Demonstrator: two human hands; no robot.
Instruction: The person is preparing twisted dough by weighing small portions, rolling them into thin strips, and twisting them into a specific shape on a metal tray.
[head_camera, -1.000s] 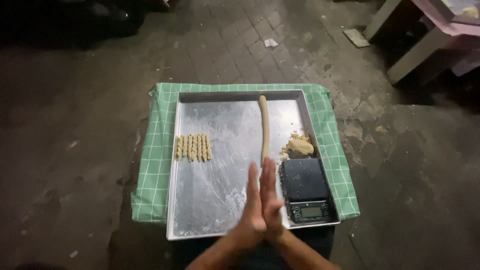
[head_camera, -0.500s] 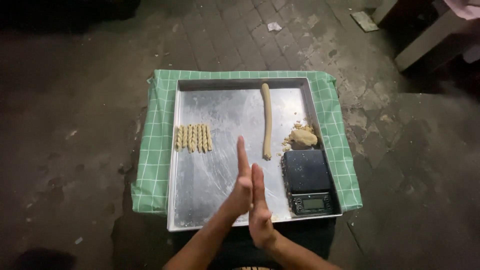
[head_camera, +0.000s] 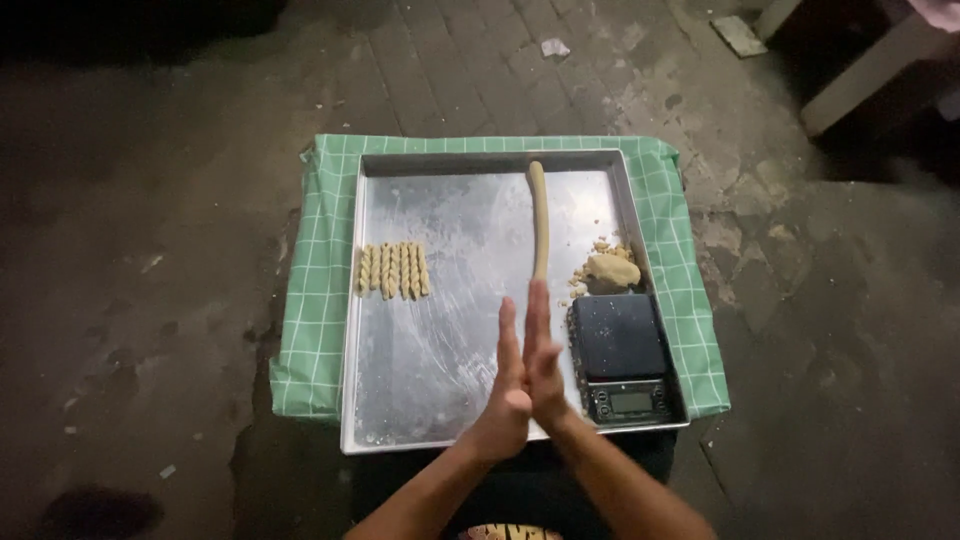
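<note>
My left hand (head_camera: 503, 395) and my right hand (head_camera: 545, 365) are pressed flat, palm to palm, fingers straight, above the near edge of a metal tray (head_camera: 400, 400). Whether anything lies between the palms is hidden. A long rope of dough (head_camera: 540, 220) runs down the tray just beyond my fingertips. A lump of dough (head_camera: 612, 270) with crumbs sits to its right. Several short twisted dough pieces (head_camera: 393, 270) lie in a row at the tray's left side.
A black digital scale (head_camera: 625, 355) stands in the tray's near right corner, beside my right hand. The tray rests on a green checked cloth (head_camera: 320, 300) over a low stand. Dark paved ground surrounds it; a table leg (head_camera: 860, 70) is at the top right.
My palms have slid against each other: the right hand was lower half a second ago and now reaches higher than the left. The dough and scale have not moved.
</note>
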